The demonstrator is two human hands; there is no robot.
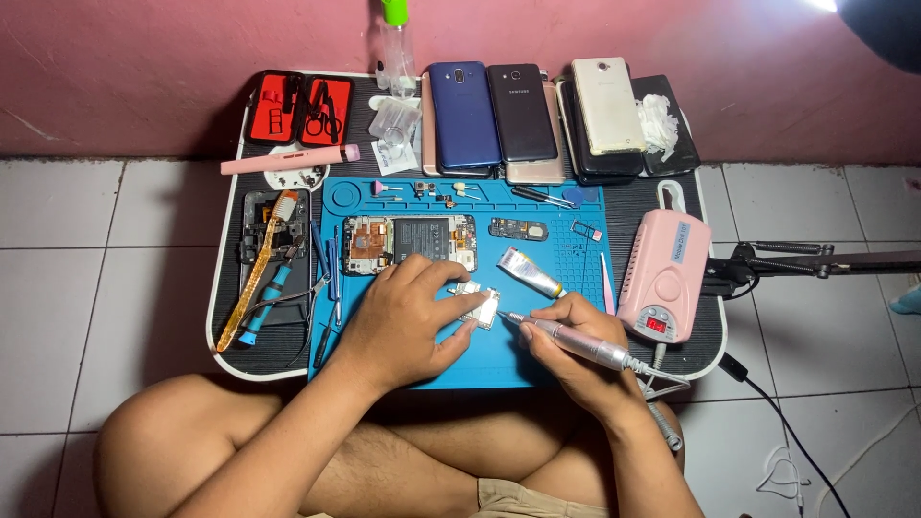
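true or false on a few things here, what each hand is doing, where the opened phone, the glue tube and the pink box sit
1. The left hand presses a small metal part onto the blue mat. True.
2. The right hand holds a toothbrush. False: it holds a pen-shaped rotary tool, tip at the part.
3. The opened phone lies on the mat above the left hand. True.
4. The pink control box sits left of the mat. False: it sits to the right.
5. The glue tube stands upright. False: it lies flat.
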